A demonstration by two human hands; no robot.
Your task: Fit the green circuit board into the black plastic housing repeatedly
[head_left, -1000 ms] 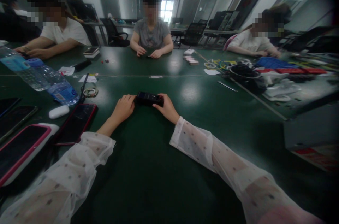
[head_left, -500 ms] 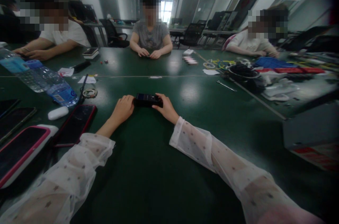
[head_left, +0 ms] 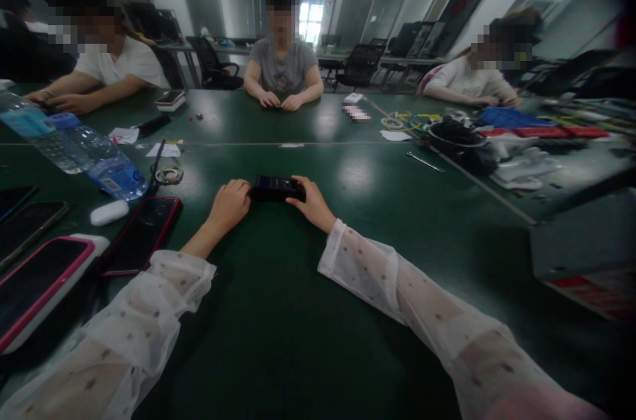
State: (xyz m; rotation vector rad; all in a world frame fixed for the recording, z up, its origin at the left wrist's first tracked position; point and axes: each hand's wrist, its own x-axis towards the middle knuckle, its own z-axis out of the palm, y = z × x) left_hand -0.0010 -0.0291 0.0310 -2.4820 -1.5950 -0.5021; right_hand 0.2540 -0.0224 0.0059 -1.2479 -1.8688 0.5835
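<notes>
- Your left hand [head_left: 230, 203] and right hand [head_left: 312, 201] sit at opposite ends of a black, box-shaped device [head_left: 275, 187], a two-ended hold that probably keeps it level and square to you.
- The device is straight ahead, between your hands, over the smooth dark green bench [head_left: 322, 314].
- Your right fingers are closed around its right end, thumb on the near side and the others beyond, which leaves most of the top face uncovered.
- Your left fingers bend in at the other end; in this dim view I cannot tell whether they grip or only steady it, nor whether its underside touches the bench.
- By your left forearm lie a red-edged black phone [head_left: 144, 234] and a rounded white plastic case [head_left: 109, 212], apart from the device and so out of your hands' way.
- A slim silver metal wrench [head_left: 424, 161] lies well apart, beyond your right hand, untouched.
</notes>
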